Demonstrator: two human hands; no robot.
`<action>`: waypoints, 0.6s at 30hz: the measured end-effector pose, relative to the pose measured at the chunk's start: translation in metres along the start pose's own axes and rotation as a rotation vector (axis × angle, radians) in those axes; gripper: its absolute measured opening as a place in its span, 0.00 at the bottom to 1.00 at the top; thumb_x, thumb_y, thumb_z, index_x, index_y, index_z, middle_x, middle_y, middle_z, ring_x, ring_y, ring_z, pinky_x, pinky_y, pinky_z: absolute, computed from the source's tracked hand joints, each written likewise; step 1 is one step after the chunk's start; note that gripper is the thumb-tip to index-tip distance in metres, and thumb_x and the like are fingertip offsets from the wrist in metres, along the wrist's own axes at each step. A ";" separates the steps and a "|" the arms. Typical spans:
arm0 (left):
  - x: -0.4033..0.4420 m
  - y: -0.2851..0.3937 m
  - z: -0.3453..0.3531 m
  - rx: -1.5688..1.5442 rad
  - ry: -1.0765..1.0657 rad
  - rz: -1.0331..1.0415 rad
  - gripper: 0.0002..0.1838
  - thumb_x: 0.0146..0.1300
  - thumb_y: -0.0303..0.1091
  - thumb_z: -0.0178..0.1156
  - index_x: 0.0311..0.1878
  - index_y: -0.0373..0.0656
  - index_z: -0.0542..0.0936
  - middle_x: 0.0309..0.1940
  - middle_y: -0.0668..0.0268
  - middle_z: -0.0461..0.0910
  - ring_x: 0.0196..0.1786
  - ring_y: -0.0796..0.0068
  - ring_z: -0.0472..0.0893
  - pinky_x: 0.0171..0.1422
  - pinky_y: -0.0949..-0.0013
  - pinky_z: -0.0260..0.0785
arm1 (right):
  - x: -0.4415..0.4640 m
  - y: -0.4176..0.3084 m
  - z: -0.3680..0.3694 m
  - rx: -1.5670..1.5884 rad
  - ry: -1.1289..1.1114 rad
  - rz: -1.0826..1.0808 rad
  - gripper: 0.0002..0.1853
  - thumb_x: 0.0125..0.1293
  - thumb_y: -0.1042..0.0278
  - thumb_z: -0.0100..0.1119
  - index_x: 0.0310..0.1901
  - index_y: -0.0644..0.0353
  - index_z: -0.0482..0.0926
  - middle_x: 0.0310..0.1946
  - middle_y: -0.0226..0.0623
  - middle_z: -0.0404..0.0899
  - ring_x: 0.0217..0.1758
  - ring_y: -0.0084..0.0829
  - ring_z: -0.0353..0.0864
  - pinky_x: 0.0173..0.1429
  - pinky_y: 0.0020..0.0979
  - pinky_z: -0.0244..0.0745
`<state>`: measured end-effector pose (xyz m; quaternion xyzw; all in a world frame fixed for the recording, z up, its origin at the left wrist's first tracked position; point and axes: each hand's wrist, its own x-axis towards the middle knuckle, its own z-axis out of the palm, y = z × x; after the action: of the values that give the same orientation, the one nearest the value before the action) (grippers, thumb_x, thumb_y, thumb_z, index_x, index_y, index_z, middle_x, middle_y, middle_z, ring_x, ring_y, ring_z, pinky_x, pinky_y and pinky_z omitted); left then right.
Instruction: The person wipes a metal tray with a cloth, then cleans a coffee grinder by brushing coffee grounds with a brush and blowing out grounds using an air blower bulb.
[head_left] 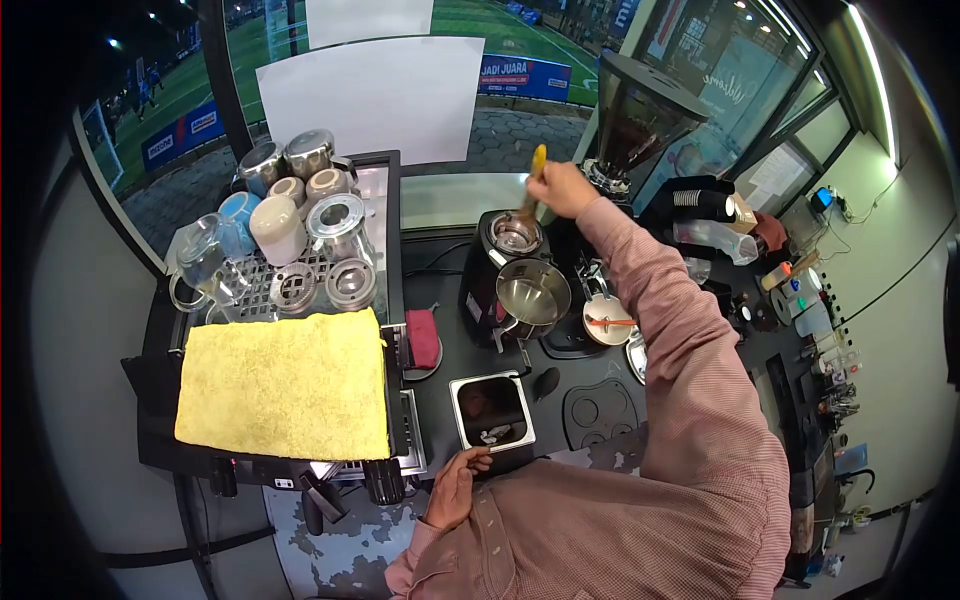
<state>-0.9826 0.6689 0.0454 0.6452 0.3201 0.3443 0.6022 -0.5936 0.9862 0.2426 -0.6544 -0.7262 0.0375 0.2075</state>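
My right hand [562, 190] grips a brush with a yellow handle [540, 160]. Its bristles point down at the open round top [515, 233] of a small black grinder [481, 290]. A shiny metal cup [533, 297] sits at the near side of that grinder. Low in the view, my left hand [453, 492] rests with its fingers stretched out by the near rim of a square metal container [458, 400]. Some scraps lie inside the container, too dark to name. Nothing shows in the left hand.
At left stands an espresso machine with a yellow towel [285, 385] and several cups [275, 228] on top. A large grinder with a bean hopper [640, 115] is beyond my right arm. A white bowl [606, 318], black tamping mat [598, 415] and red cloth [423, 337] lie on the counter.
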 end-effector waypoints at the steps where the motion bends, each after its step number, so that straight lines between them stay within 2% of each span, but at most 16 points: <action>1: 0.001 0.000 0.000 0.003 0.007 0.017 0.40 0.83 0.64 0.34 0.67 0.32 0.75 0.51 0.53 0.84 0.54 0.63 0.84 0.61 0.64 0.74 | -0.002 0.006 -0.004 0.044 0.069 0.005 0.20 0.69 0.54 0.63 0.39 0.69 0.86 0.32 0.56 0.87 0.39 0.56 0.88 0.49 0.47 0.82; 2: 0.002 0.000 0.000 0.002 0.009 0.019 0.40 0.83 0.64 0.34 0.67 0.32 0.75 0.51 0.53 0.84 0.54 0.63 0.84 0.61 0.64 0.74 | -0.002 0.010 -0.007 0.088 0.139 0.009 0.20 0.69 0.54 0.63 0.38 0.70 0.86 0.32 0.56 0.87 0.39 0.56 0.89 0.48 0.46 0.82; 4: 0.001 -0.001 0.000 -0.004 0.017 -0.004 0.40 0.83 0.63 0.34 0.67 0.31 0.75 0.51 0.53 0.84 0.54 0.63 0.84 0.61 0.64 0.74 | -0.015 -0.002 -0.013 0.106 0.132 0.023 0.20 0.70 0.55 0.63 0.37 0.68 0.86 0.31 0.54 0.87 0.38 0.53 0.89 0.46 0.44 0.82; 6: 0.002 -0.004 0.001 -0.011 0.015 -0.006 0.40 0.83 0.63 0.35 0.66 0.31 0.75 0.51 0.53 0.84 0.54 0.63 0.84 0.61 0.64 0.74 | -0.025 -0.006 -0.015 0.061 -0.074 -0.033 0.18 0.71 0.55 0.62 0.39 0.65 0.86 0.30 0.51 0.87 0.36 0.49 0.89 0.43 0.41 0.82; 7: 0.003 -0.005 0.001 -0.016 0.012 -0.007 0.39 0.83 0.63 0.35 0.66 0.32 0.75 0.51 0.53 0.84 0.54 0.63 0.84 0.61 0.64 0.74 | -0.028 -0.008 -0.023 0.057 -0.141 -0.076 0.16 0.73 0.56 0.62 0.43 0.62 0.87 0.30 0.48 0.88 0.35 0.47 0.89 0.42 0.39 0.82; 8: 0.004 -0.004 0.002 -0.020 0.018 -0.007 0.39 0.83 0.63 0.35 0.66 0.32 0.75 0.51 0.53 0.84 0.54 0.63 0.84 0.61 0.64 0.74 | -0.030 -0.013 -0.023 0.055 -0.145 -0.082 0.16 0.73 0.56 0.62 0.43 0.62 0.87 0.30 0.48 0.88 0.35 0.47 0.89 0.42 0.39 0.82; 10: 0.007 -0.002 0.004 -0.026 0.003 -0.021 0.39 0.83 0.63 0.35 0.66 0.32 0.75 0.51 0.53 0.84 0.54 0.63 0.84 0.61 0.64 0.74 | -0.036 -0.018 -0.020 0.188 -0.068 -0.214 0.16 0.73 0.56 0.62 0.47 0.62 0.87 0.34 0.48 0.88 0.36 0.46 0.90 0.42 0.38 0.82; 11: 0.008 -0.001 0.005 -0.028 -0.002 -0.023 0.39 0.83 0.63 0.35 0.66 0.32 0.75 0.51 0.53 0.84 0.54 0.63 0.84 0.61 0.64 0.74 | -0.037 -0.016 -0.014 0.253 -0.142 -0.367 0.16 0.74 0.56 0.62 0.51 0.59 0.87 0.38 0.50 0.89 0.39 0.47 0.89 0.44 0.40 0.82; 12: 0.010 0.000 0.006 -0.014 -0.023 -0.014 0.39 0.83 0.63 0.35 0.66 0.32 0.75 0.51 0.53 0.84 0.54 0.62 0.84 0.61 0.63 0.74 | -0.032 -0.004 -0.006 0.106 -0.243 -0.462 0.16 0.75 0.54 0.61 0.50 0.58 0.87 0.40 0.50 0.88 0.42 0.50 0.88 0.46 0.43 0.82; 14: 0.013 0.001 0.007 -0.001 -0.037 -0.006 0.39 0.83 0.64 0.36 0.66 0.32 0.75 0.51 0.52 0.83 0.54 0.62 0.84 0.61 0.63 0.74 | -0.034 -0.036 -0.025 -0.302 -0.407 -0.193 0.17 0.75 0.51 0.60 0.46 0.58 0.87 0.38 0.48 0.88 0.42 0.52 0.87 0.49 0.47 0.81; 18: 0.014 -0.001 0.008 0.000 -0.034 -0.001 0.39 0.83 0.64 0.36 0.67 0.32 0.75 0.52 0.52 0.83 0.54 0.62 0.84 0.62 0.62 0.74 | -0.014 -0.035 -0.018 -0.056 -0.306 -0.268 0.20 0.74 0.47 0.61 0.42 0.60 0.85 0.35 0.48 0.87 0.41 0.52 0.87 0.48 0.47 0.81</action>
<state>-0.9681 0.6763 0.0454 0.6510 0.3100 0.3329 0.6077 -0.6193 0.9635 0.2665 -0.5439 -0.8307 0.0882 0.0797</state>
